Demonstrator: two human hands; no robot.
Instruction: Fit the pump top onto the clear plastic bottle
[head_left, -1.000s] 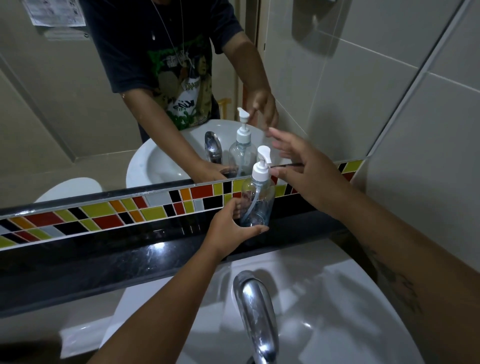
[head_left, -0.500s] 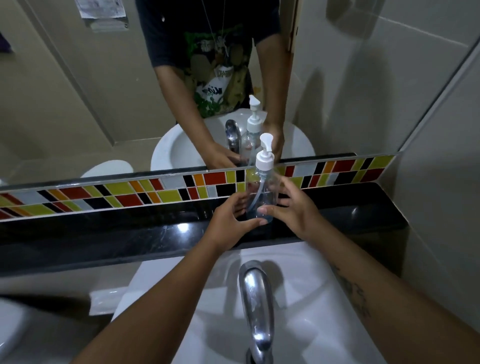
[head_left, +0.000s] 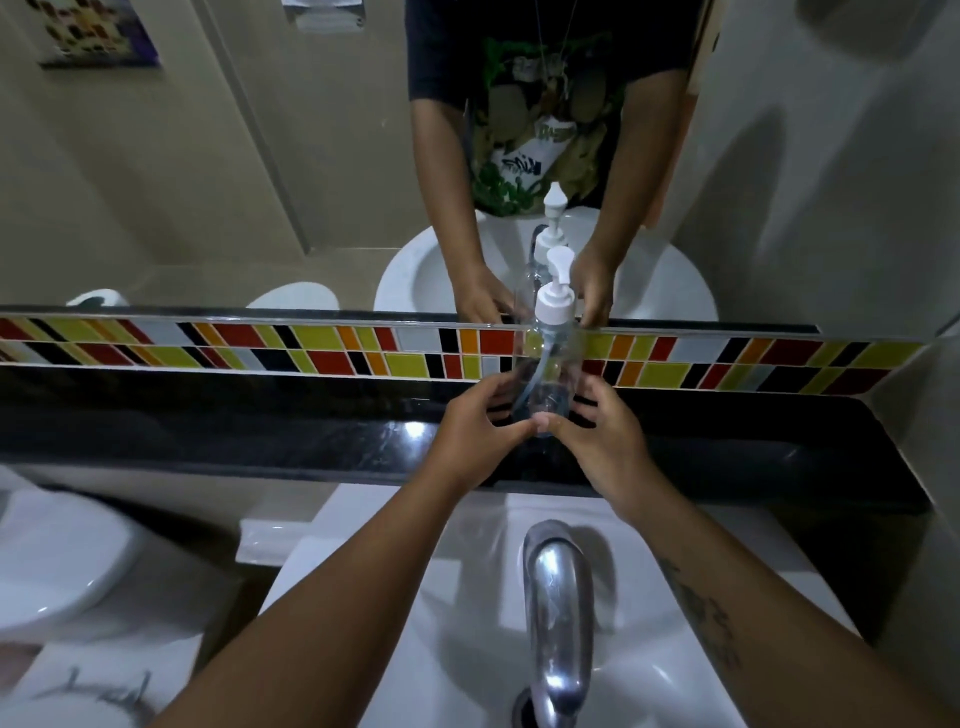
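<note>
The clear plastic bottle stands upright on the black stone ledge in front of the mirror. A white pump top sits on its neck, nozzle pointing up and right, with the dip tube visible inside. My left hand cups the bottle's lower left side. From the right, my right hand cups the lower part too. Both thumbs meet at the front of the base, and the fingers curl loosely round the bottle.
A chrome tap rises from the white basin directly below the hands. The mirror behind the ledge reflects the bottle and a person's arms. A coloured tile strip runs along the ledge; a white toilet is at left.
My right hand dropped from beside the pump top to the bottle's lower right side, and now both hands cup the base. The camera view has tilted and shifted left.
</note>
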